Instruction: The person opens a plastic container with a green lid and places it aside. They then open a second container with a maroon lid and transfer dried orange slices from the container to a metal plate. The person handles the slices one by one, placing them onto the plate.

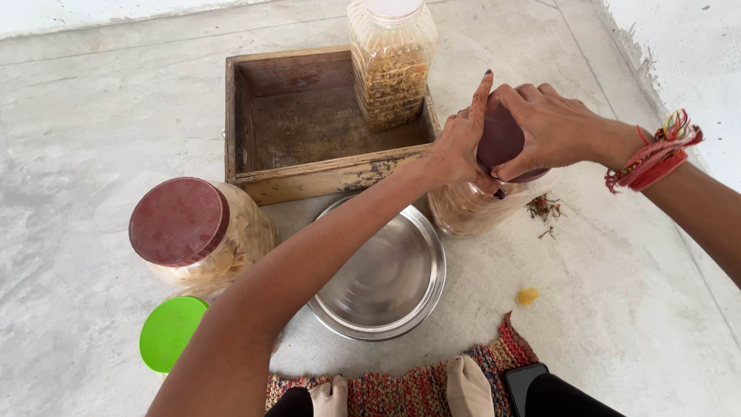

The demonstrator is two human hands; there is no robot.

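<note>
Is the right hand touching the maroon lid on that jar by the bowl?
Touching. The head view shows the right hand wrapped over the maroon lid, fingers pressed on its rim.

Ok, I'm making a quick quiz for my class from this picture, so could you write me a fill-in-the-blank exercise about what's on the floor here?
1. Both hands, the left hand and the right hand, grip the dark red lid of a ____ jar.
2. The tall jar with a white lid stands inside the ____ tray.
3. The steel bowl holds ____.
4. The round lid lying near the left elbow is ____.

Missing words: plastic; wooden; nothing; green
</note>
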